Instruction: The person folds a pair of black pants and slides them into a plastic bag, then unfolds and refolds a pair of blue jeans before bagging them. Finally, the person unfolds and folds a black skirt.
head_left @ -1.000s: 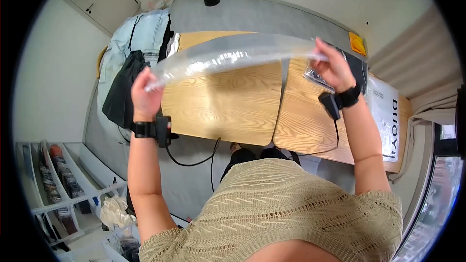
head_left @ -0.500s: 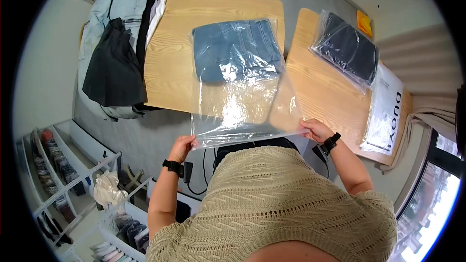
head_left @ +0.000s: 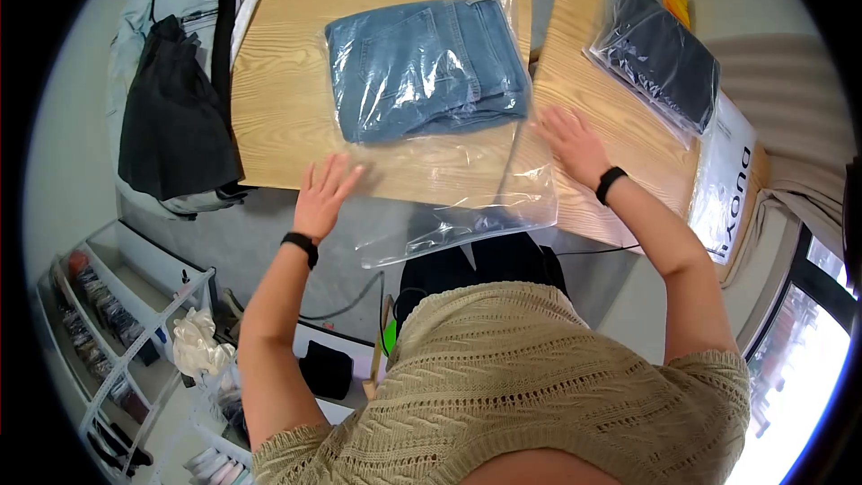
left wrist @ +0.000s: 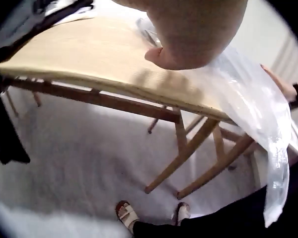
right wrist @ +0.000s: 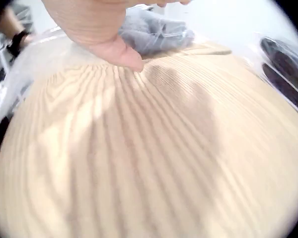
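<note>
Folded blue jeans lie inside a clear plastic bag on the left wooden tabletop, the bag's empty end hanging past the near edge. The left hand hovers just beside the bag's left side, fingers spread, holding nothing. The right hand is by its right side, over the other tabletop, fingers also spread; whether they touch the plastic is unclear. A bagged dark garment and a white packet lie farther right.
</note>
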Motion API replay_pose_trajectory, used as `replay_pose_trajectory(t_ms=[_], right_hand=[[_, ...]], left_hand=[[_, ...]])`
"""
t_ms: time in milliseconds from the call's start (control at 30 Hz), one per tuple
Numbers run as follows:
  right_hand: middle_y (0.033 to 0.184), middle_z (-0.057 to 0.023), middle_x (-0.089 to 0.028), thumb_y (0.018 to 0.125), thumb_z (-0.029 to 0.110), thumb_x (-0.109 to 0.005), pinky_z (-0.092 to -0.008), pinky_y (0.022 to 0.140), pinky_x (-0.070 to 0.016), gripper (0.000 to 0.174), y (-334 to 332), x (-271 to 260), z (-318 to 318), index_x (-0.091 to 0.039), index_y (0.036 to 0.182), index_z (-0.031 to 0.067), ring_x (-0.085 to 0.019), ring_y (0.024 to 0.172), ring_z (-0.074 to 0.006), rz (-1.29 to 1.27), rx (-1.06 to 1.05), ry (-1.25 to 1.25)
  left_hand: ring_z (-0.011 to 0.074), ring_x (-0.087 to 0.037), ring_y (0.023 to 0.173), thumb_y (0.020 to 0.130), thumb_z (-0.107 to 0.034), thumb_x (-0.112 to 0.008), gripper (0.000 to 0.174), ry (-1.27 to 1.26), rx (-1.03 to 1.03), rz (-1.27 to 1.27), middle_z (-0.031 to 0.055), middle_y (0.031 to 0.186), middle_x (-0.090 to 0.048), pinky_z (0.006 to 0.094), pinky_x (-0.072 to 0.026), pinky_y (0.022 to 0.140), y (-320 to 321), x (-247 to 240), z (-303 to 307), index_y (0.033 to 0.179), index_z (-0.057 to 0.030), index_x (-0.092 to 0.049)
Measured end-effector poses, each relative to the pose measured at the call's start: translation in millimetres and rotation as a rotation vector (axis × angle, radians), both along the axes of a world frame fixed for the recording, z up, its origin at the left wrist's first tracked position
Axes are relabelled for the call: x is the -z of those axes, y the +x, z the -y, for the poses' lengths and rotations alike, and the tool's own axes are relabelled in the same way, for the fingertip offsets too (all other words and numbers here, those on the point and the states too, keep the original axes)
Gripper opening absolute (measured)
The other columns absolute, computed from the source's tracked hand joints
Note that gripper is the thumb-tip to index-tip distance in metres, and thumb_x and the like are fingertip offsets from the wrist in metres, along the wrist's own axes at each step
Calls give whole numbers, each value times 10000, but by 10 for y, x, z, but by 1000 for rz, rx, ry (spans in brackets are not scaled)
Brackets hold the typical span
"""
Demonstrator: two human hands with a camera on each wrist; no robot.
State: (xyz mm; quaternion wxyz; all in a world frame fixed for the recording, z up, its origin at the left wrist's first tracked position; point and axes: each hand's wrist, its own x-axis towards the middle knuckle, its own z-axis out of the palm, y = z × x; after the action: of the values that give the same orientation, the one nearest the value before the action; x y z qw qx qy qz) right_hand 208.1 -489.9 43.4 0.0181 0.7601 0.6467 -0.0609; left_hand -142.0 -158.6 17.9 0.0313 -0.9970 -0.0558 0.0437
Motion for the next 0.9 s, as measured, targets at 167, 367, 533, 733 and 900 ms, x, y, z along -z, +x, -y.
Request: replay_pose_trajectory(t_ms=[167,367,533,733,900], right_hand=[[1515,17,-240,856,72,-455,-419,1118,-241,609,92,143,-356,-309,1421,248,-239,1387,-148,72,-256,-136],[1518,25,-232,864,82,-438,-406,1129,-229,588,235,442,-361,-312,1422,218,-232,1389,-139,-43,-286,-143],[1520,2,-229,828,77,-492,-419,1131,-218,639,185,292,-406,-309,1425,210,-221,1396,-167,-76,-273,-217],[1512,-24,-252,793,83,-533,-446,1126,-210,672,168,303,-316,-329,1419,217,-219,1397,-202,-213,-239,-203],[1500,-19,-279,836,139,-537,-447,1122,-213,598,173,329,-315,-363,1403,219,-231,1391,-211,-188,-245,-234]], left_hand=[[124,-306,1352,846,-117,-469,622,101,424,-78,-9,1498,-281,375,-270,1094,487,111,-116,1434,-226,-297],[139,-329,1336,865,-94,-417,568,-120,353,-191,8,1486,-307,370,-249,1106,509,293,-228,1421,-111,-306],[179,-350,1322,835,-89,-469,586,-229,351,-203,44,1473,-327,390,-268,1093,568,236,-313,1405,-93,-331],[229,-363,1308,775,-182,-619,672,-537,307,-217,64,1467,-333,406,-280,1083,611,148,-349,1387,-86,-358],[236,-364,1307,836,-226,-582,592,-406,320,-214,56,1467,-335,413,-273,1085,564,271,-318,1383,-122,-379]])
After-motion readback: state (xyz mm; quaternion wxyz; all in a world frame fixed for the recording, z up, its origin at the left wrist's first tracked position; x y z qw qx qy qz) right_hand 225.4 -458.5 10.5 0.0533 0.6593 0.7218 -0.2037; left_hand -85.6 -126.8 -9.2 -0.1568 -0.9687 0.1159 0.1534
